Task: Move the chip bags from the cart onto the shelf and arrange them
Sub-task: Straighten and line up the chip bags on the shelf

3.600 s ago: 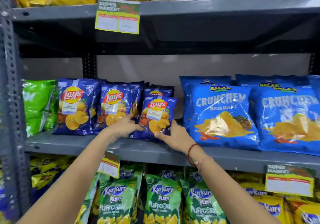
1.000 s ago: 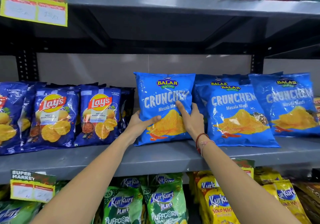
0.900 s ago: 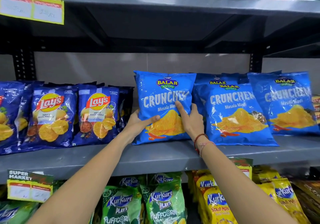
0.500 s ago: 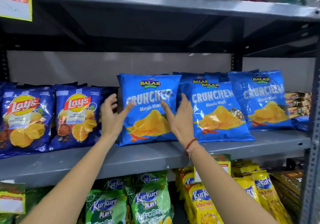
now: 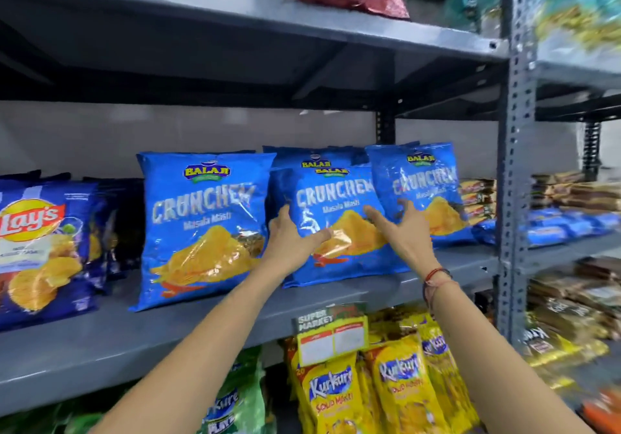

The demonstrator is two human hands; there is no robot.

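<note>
Three light-blue Crunchex bags stand in a row on the grey middle shelf (image 5: 208, 322). My left hand (image 5: 290, 238) grips the left edge of the middle Crunchex bag (image 5: 336, 198), thumb across its front. My right hand (image 5: 405, 232) presses on the same bag's right side, fingers spread at the seam with the right Crunchex bag (image 5: 420, 184). The left Crunchex bag (image 5: 201, 218) stands alone, untouched. Dark-blue Lay's bags (image 5: 40, 242) line the shelf's left end. No cart is in view.
A perforated grey upright post (image 5: 515, 151) bounds the shelf on the right, with stacked packets beyond it. Yellow and green Kurkure bags (image 5: 396, 380) fill the shelf below, behind a hanging price tag (image 5: 331, 332). Yellow and red bags lie on the top shelf.
Both hands let go of the left Crunchex bag and moved right onto the middle one. The view has swung right, showing the post and the neighbouring rack.
</note>
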